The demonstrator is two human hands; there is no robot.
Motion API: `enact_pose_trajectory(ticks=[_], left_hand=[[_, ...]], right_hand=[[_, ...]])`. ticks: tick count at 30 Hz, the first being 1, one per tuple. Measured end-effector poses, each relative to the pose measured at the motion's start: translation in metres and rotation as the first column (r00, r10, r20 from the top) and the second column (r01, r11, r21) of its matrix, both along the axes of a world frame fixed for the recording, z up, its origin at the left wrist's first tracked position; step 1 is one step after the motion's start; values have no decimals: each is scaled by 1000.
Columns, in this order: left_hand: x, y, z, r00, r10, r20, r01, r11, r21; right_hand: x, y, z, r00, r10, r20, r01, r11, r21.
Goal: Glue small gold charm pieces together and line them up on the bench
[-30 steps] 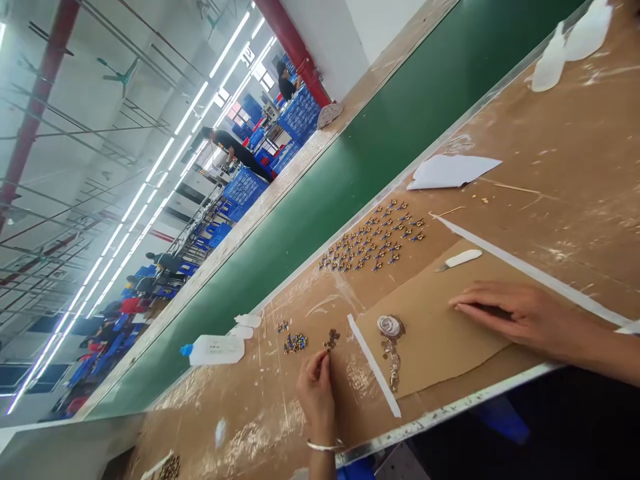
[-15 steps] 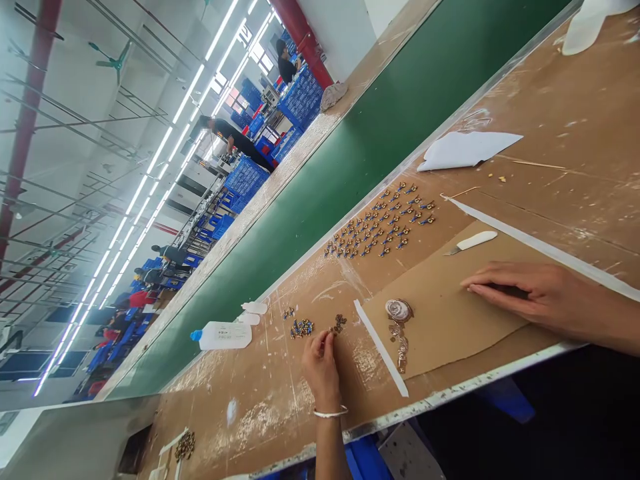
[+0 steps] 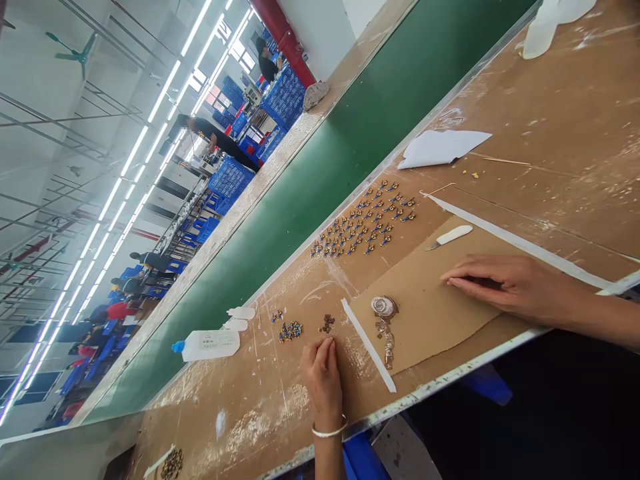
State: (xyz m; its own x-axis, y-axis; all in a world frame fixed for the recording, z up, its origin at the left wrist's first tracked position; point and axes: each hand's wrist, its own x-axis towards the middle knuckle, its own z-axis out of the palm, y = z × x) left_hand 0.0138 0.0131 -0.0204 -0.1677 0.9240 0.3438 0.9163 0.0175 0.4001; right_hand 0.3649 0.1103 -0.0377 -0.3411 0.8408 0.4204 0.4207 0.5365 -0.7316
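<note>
My left hand (image 3: 323, 373), with a bangle at the wrist, has its fingertips pinched together just below a small pile of brown pieces (image 3: 327, 323); whatever it holds is too small to make out. To its upper left is a heap of small blue-and-gold pieces (image 3: 291, 331). My right hand (image 3: 493, 283) rests over the cardboard sheet (image 3: 430, 320), thumb and forefinger closed at the tips, contents not visible. A white-handled knife (image 3: 453, 236) lies above it. A round lid with brown paste (image 3: 384, 307) sits on the sheet's left part.
Rows of small blue-and-gold figures (image 3: 363, 220) stand beyond the cardboard. A white bottle (image 3: 210, 345) lies at left, white paper (image 3: 443, 148) at upper right. A green belt (image 3: 280, 233) runs behind the table. People stand among blue crates (image 3: 230, 180).
The view has shifted, moving the table's items left in the picture. My left hand has drawn slightly back from the brown pieces. My right hand keeps its closed pose over the cardboard.
</note>
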Motion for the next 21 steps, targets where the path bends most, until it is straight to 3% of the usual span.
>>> enact_pose_trajectory(ticks=[5,12,14,16,21], left_hand=[[1,-4,4,993,-118,22,119,992,-43],[1,-6,7,990,-116,86,124,988,-89],[-6,-7,10,989,-24,145,42,992,-117],[-20,-8,15,973,135,187,-112,986,-126],[-76,0,27,876,459,149,-447,888,-111]], right_hand=[[0,0,-1,1000,9,12,-9,1000,2],[0,-1,-2,1000,0,5,0,1000,1],[-1,-2,0,1000,-6,9,6,1000,-6],[-2,-2,4,1000,-7,5,8,1000,-14],[-3,-2,9,1000,-3,-21,2,999,-45]])
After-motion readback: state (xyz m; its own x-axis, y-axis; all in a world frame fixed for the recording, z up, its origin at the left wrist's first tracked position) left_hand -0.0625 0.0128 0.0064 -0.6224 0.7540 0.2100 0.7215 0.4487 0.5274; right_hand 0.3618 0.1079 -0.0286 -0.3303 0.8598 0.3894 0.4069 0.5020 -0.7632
